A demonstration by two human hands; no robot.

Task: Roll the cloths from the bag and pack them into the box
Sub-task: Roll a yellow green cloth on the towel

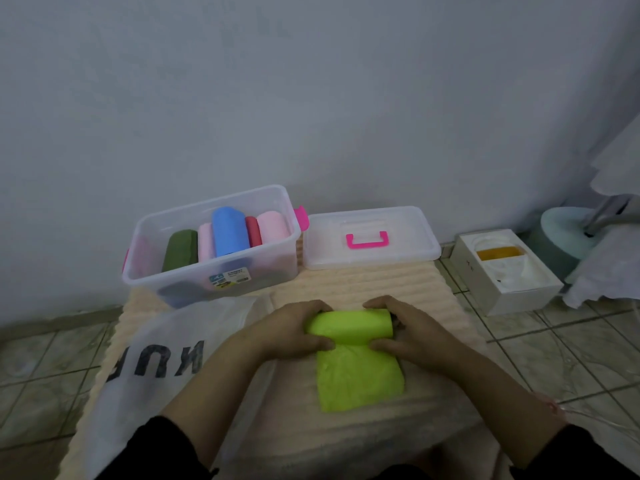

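The green cloth (358,355), half rolled, lay on the mat (398,289) in front of the box (211,271) of rolled cloths (230,232), its roll grasped by left hand (294,329) and right hand (405,329), bag (152,358) just left, lid (370,237) right of the box.

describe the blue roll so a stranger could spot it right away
Find the clear plastic box against the wall, left of its pink-handled lid. Among the rolled cloths inside, the blue roll stands near the middle, taller than the pink and green rolls beside it.
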